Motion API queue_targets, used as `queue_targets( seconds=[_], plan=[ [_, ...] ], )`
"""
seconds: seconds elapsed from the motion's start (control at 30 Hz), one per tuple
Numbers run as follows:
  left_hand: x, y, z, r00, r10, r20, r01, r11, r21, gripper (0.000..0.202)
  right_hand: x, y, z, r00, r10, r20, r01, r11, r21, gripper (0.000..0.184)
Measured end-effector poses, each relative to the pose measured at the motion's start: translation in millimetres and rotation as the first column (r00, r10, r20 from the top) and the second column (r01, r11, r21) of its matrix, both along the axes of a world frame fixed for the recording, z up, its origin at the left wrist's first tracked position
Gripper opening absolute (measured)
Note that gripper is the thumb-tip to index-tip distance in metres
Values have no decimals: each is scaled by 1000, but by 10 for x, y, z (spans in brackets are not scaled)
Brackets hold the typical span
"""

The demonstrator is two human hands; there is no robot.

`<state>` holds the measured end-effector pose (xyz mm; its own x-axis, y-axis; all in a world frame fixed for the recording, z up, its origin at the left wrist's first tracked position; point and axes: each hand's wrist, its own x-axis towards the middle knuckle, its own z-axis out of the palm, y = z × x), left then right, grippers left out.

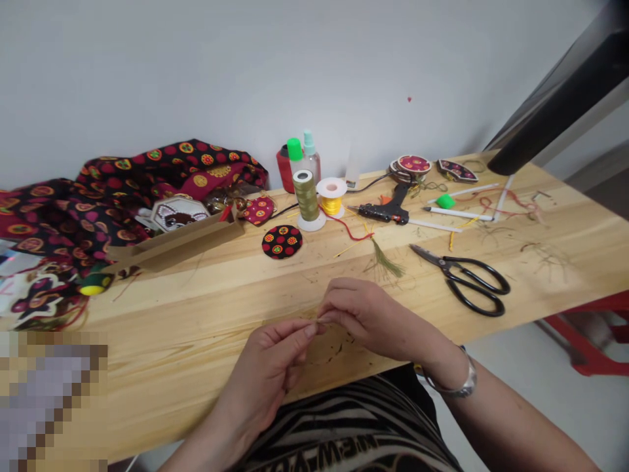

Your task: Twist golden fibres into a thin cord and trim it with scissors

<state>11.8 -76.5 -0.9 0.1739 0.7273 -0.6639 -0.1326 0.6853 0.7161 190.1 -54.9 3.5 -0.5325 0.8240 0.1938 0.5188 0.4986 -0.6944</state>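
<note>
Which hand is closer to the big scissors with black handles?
Right. The right hand is just left of the scissors, not touching them; the left hand is farther left, beyond the right one.

Smooth pale wood counter beneath the fingers, scissors to their right with dull metal blades and glossy black handles, black plastic glue gun beyond the fingers, printed cloth circle past them, matt cardboard box farther left.
</note>
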Motion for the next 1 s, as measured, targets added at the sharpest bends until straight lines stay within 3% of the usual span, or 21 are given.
queue_targets(
  seconds=[0.1, 0.2, 0.23, 0.3, 0.37, 0.43, 0.5, 0.6, 0.73, 0.83, 0.93, 1.0],
  plan=[
    [-29, 9, -5, 999, 30, -30, -30, 1000, 8, 23, 133, 2, -24, 985, -169, -45, 173, 978, 118, 15],
    [-67, 34, 10, 996, 67, -51, -66, 997, 33, 26, 449, -58, -35, 879, -475, 31, 447, 846, 290, 16],
    [-78, 44, 19, 995, 78, -60, -76, 996, 46, 27, 583, -100, -38, 810, -578, 102, 511, 780, 362, 18],
    [-93, 60, 37, 992, 96, -82, -90, 993, 75, 27, 857, -214, -51, 591, -736, 330, 591, 674, 444, 22],
    [-102, 72, 49, 990, 106, -95, -95, 989, 111, 25, 1096, -347, -81, 397, -737, 547, 601, 659, 452, 23],
    [-107, 79, 53, 988, 112, -102, -97, 985, 145, 23, 1267, -467, -126, 288, -702, 651, 610, 659, 441, 24],
    [-106, 84, 52, 988, 114, -107, -95, 982, 165, 22, 1366, -546, -178, 271, -676, 685, 604, 674, 426, 24],
    [-98, 85, 58, 985, 116, -125, -94, 981, 171, 21, 1431, -581, -233, 305, -661, 685, 592, 695, 407, 26],
    [-88, 79, 73, 985, 125, -122, -102, 978, 180, 19, 1473, -548, -204, 309, -634, 709, 596, 710, 375, 25],
    [-101, 77, 66, 984, 131, -119, -108, 977, 181, 21, 1476, -530, -83, 274, -620, 735, 651, 682, 332, 18],
    [-115, 80, 51, 982, 134, -131, -108, 976, 188, 23, 1410, -537, 62, 255, -657, 710, 753, 596, 281, 13],
    [-114, 82, 47, 984, 130, -122, -106, 977, 186, 23, 1302, -562, 125, 350, -747, 565, 797, 554, 239, 16]
  ],
)
